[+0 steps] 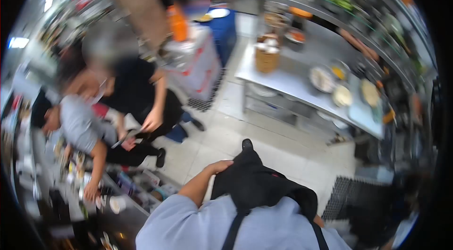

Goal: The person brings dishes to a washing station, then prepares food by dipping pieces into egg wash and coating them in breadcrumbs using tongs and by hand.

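**Left fingers (pixel 227 163) against a black apron (pixel 255 179), right hand out of view**

The left fingers lie near six o'clock, touching the left edge of the apron at thigh height. How far they are spread is too small and blurred to tell, and whether they pinch the cloth cannot be told either. The apron itself sits between five and six o'clock, its dark straps running down over a pale shirt (pixel 188 224).

A long steel surface (pixel 306 56) stretches from one to three o'clock. At nine to ten o'clock stand two people close together, one in a black shirt (pixel 134 85), the other in a grey shirt (pixel 80 125) with an arm reaching down towards eight. A black mat (pixel 351 203) lies on the floor at four o'clock. At eleven is a white box (pixel 200 68) with red marks; just beside it, at twelve, is a blue bin (pixel 225 37).

On the steel surface, a pale blue board (pixel 368 120) lies at three o'clock, a brown container (pixel 267 61) with white things in its top stands at one, and a bowl (pixel 322 79) sits between two and three.
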Demonstrator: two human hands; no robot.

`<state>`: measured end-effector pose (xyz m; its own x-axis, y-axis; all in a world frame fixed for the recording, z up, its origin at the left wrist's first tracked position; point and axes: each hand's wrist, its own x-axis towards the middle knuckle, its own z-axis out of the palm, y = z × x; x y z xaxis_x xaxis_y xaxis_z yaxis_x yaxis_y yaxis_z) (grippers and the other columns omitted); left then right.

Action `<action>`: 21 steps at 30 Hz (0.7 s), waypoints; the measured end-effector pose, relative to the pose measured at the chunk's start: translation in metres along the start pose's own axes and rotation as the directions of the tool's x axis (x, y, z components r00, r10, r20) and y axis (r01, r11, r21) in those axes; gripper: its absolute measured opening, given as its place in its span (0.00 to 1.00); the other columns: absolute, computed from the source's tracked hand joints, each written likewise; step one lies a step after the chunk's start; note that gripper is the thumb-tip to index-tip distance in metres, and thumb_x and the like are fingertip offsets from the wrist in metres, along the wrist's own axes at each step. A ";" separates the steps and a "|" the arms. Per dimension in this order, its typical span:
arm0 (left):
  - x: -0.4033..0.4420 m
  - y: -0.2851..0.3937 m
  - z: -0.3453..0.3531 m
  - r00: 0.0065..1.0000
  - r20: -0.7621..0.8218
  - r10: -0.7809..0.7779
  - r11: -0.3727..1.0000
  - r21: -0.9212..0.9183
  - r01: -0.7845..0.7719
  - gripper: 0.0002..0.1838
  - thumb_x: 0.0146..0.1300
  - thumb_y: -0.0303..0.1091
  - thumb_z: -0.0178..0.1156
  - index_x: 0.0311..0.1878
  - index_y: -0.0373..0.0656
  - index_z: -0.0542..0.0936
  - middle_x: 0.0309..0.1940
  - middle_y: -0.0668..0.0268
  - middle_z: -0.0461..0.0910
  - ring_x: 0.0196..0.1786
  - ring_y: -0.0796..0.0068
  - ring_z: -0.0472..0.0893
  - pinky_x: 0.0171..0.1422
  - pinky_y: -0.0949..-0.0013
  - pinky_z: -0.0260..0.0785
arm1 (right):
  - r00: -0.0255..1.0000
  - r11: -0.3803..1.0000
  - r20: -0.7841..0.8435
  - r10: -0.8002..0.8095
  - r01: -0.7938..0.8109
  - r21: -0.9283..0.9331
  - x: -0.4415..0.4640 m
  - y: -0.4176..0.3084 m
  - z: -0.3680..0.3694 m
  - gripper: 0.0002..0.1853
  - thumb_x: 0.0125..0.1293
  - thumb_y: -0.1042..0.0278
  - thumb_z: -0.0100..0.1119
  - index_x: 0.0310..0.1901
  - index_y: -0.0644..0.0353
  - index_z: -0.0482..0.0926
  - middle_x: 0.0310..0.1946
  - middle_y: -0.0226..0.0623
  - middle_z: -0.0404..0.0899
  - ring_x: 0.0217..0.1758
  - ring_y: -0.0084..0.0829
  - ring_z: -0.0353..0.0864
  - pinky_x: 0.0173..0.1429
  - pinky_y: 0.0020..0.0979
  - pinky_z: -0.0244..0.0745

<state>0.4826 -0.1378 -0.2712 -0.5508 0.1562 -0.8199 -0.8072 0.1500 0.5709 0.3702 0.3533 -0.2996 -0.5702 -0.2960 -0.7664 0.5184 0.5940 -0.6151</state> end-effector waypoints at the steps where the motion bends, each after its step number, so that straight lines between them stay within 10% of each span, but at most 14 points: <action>1: 0.010 0.021 0.006 0.999 0.016 -0.034 0.992 0.123 0.032 0.30 0.77 0.58 0.45 0.69 0.48 0.77 0.64 0.57 0.80 0.67 0.58 0.78 0.76 0.54 0.62 | 1.000 1.000 -0.008 -0.013 0.013 0.011 -0.004 0.008 -0.005 0.15 0.61 0.59 0.60 0.41 0.59 0.88 0.42 0.42 0.87 0.47 0.40 0.86 0.53 0.45 0.81; 2: -0.017 0.090 0.022 0.988 -0.053 -0.146 0.936 0.317 0.155 0.29 0.77 0.56 0.44 0.67 0.47 0.78 0.66 0.57 0.79 0.66 0.55 0.79 0.74 0.54 0.66 | 0.999 0.999 -0.015 -0.032 0.032 0.010 -0.008 0.008 -0.013 0.15 0.61 0.58 0.60 0.41 0.59 0.88 0.42 0.43 0.87 0.47 0.40 0.86 0.53 0.45 0.81; 6: 0.106 0.122 0.036 0.958 0.161 0.237 0.549 0.792 -0.269 0.27 0.74 0.53 0.50 0.66 0.46 0.80 0.61 0.53 0.82 0.65 0.51 0.79 0.71 0.56 0.70 | 0.993 0.999 -0.114 -0.045 0.047 0.018 -0.032 0.023 -0.049 0.17 0.61 0.54 0.60 0.38 0.58 0.89 0.40 0.45 0.88 0.46 0.44 0.86 0.53 0.46 0.81; 15: 0.235 0.485 0.222 0.584 0.730 0.354 0.208 0.548 -0.810 0.24 0.71 0.49 0.60 0.64 0.45 0.80 0.51 0.52 0.86 0.53 0.56 0.85 0.59 0.59 0.75 | 0.933 0.859 -0.324 0.155 -0.290 -0.422 -0.102 0.097 -0.195 0.23 0.60 0.43 0.59 0.33 0.57 0.89 0.35 0.49 0.88 0.44 0.50 0.88 0.51 0.49 0.81; 16: 0.240 0.526 0.251 0.545 0.752 0.370 0.190 0.513 -0.837 0.24 0.71 0.48 0.60 0.63 0.44 0.80 0.51 0.52 0.85 0.53 0.56 0.84 0.59 0.59 0.75 | 0.763 0.787 -0.608 0.221 -0.507 -0.351 -0.090 0.139 -0.200 0.28 0.61 0.37 0.61 0.33 0.59 0.89 0.37 0.51 0.87 0.46 0.50 0.88 0.54 0.48 0.81; 21: 0.218 0.635 0.362 0.433 0.768 0.471 0.246 0.357 -0.901 0.19 0.72 0.43 0.59 0.60 0.45 0.82 0.52 0.53 0.86 0.52 0.53 0.85 0.57 0.58 0.76 | 0.524 0.753 -0.758 0.388 -0.655 -0.067 -0.122 0.198 -0.238 0.29 0.55 0.40 0.72 0.38 0.65 0.87 0.37 0.57 0.86 0.46 0.54 0.86 0.52 0.46 0.80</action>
<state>-0.0737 0.3451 -0.0714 -0.4563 0.8883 -0.0528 0.3738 0.2451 0.8946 0.3909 0.6849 -0.2837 -0.5807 0.6425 -0.4999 0.7209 0.6912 0.0509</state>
